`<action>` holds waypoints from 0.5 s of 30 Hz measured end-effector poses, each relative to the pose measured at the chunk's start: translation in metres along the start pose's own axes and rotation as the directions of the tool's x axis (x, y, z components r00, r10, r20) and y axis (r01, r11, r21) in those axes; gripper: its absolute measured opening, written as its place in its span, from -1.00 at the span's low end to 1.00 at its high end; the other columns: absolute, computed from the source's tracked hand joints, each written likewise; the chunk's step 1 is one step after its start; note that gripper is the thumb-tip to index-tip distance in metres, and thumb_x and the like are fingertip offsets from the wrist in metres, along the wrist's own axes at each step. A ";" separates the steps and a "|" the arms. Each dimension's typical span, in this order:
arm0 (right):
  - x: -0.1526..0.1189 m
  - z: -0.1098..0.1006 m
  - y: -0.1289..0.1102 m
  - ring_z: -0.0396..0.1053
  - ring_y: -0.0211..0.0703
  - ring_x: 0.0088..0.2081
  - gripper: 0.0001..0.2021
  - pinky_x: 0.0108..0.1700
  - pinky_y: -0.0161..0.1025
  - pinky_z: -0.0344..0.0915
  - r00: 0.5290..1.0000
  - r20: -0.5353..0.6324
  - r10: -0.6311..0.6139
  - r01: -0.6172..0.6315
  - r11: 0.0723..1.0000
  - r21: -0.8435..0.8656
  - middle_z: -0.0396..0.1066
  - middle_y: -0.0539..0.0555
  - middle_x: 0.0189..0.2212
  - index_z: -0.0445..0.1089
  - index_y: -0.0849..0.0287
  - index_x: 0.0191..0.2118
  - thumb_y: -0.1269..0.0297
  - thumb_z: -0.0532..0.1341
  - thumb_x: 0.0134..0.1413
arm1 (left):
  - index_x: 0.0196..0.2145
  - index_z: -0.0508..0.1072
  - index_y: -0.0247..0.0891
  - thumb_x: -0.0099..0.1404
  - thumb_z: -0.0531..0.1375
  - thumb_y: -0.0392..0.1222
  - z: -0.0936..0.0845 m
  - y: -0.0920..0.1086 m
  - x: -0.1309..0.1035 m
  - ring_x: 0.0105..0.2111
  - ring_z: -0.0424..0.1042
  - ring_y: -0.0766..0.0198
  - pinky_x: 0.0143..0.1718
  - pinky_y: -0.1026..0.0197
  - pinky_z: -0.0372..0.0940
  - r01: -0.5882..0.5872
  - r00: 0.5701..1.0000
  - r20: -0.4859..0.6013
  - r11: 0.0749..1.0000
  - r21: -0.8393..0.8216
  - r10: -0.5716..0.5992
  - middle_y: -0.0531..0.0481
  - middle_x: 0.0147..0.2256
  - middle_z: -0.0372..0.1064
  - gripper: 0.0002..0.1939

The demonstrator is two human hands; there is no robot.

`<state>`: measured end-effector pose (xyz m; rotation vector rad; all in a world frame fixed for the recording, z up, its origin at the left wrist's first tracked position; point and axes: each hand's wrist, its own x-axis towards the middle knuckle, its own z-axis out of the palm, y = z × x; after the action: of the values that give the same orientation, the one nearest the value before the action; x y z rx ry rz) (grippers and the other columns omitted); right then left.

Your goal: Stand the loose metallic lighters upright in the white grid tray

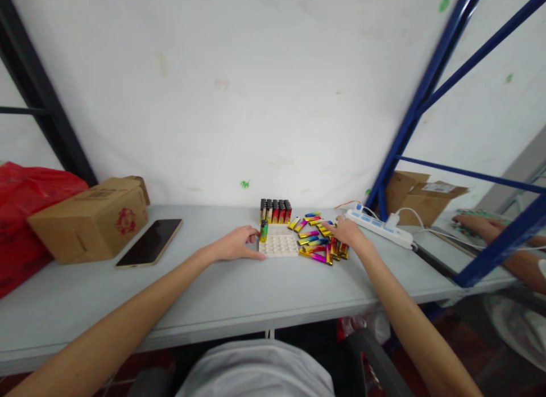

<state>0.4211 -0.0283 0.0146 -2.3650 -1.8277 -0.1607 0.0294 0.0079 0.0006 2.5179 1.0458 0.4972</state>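
My left hand [239,243] rests at the left edge of a white plastic tray with a grid of small slots [279,246], thumb and fingers spread apart, the thumb touching the near corner. Just beside my fingers, a green-and-yellow lighter with a black top [264,232] stands upright in the tray's left side. My right hand [346,229] reaches down over a loose pile of shiny multicoloured lighters [313,242], right of the tray — I cannot tell whether my fingers grasp one.

Just behind the tray, black-topped lighters in a tight upright block [275,212] stand near the white wall [239,101]. Farther left on my grey table [205,297] lie a dark-screened phone [150,243], a brown cardboard box with a red print [89,218] and a red plastic bag [38,198]. To the right, a white power strip [377,226] lies by a blue metal frame [420,101]; beyond it — another person's forearm [490,229].
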 end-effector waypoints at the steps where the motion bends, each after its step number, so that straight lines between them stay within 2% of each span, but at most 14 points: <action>1: -0.001 0.005 0.000 0.50 0.35 0.16 -0.19 0.14 0.03 0.35 0.999 0.026 0.019 -0.019 1.000 0.002 0.51 0.60 0.06 0.43 0.45 0.20 -0.34 0.06 0.41 | -0.10 0.56 -0.24 0.01 0.40 0.50 0.000 0.000 0.000 -0.23 0.46 0.04 -0.16 0.14 0.32 -0.003 1.000 0.002 1.000 0.001 0.003 -0.05 -0.21 0.49 -0.21; 5: -0.002 0.012 -0.008 0.52 0.36 0.13 -0.22 0.10 0.03 0.38 0.999 0.039 0.012 -0.012 1.000 0.022 0.52 0.55 0.06 0.33 0.38 0.30 -0.26 0.26 0.31 | -0.09 0.55 -0.25 0.02 0.40 0.50 0.000 0.000 0.000 -0.23 0.46 0.04 -0.16 0.13 0.33 -0.009 1.000 0.002 1.000 0.007 0.009 -0.06 -0.21 0.49 -0.21; 9: -0.001 0.012 -0.006 0.50 0.31 0.13 -0.24 0.13 0.02 0.39 0.997 -0.067 -0.029 0.034 0.997 0.074 0.47 0.49 0.10 0.27 0.35 0.36 -0.07 0.39 0.24 | -0.10 0.55 -0.25 0.03 0.40 0.49 0.001 -0.001 0.000 -0.23 0.45 0.04 -0.17 0.13 0.32 -0.016 1.000 -0.001 1.000 0.014 0.016 -0.06 -0.21 0.48 -0.23; 12: -0.001 0.016 -0.001 0.47 0.21 0.16 -0.32 0.24 0.00 0.35 0.966 -0.203 -0.159 0.198 0.962 0.188 0.36 0.44 0.20 0.30 0.30 0.35 0.17 0.41 0.18 | -0.12 0.55 -0.25 0.03 0.41 0.48 0.001 -0.001 0.000 -0.24 0.45 0.06 -0.19 0.15 0.31 -0.021 1.000 -0.001 1.000 0.005 0.021 -0.06 -0.21 0.48 -0.25; 15: 0.000 0.018 -0.001 0.51 0.09 0.09 -0.43 0.25 0.01 0.39 0.915 -0.306 -0.263 0.370 0.850 0.374 0.35 0.37 0.22 0.34 0.25 0.31 0.36 0.29 0.17 | -0.13 0.55 -0.24 0.01 0.42 0.48 0.001 -0.001 0.000 -0.24 0.44 0.06 -0.19 0.15 0.30 -0.019 1.000 -0.008 1.000 0.002 0.019 -0.05 -0.22 0.48 -0.25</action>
<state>0.4200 -0.0247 -0.0034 -1.6607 -1.8883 -0.0728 0.0299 0.0084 -0.0009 2.5322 1.0262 0.5120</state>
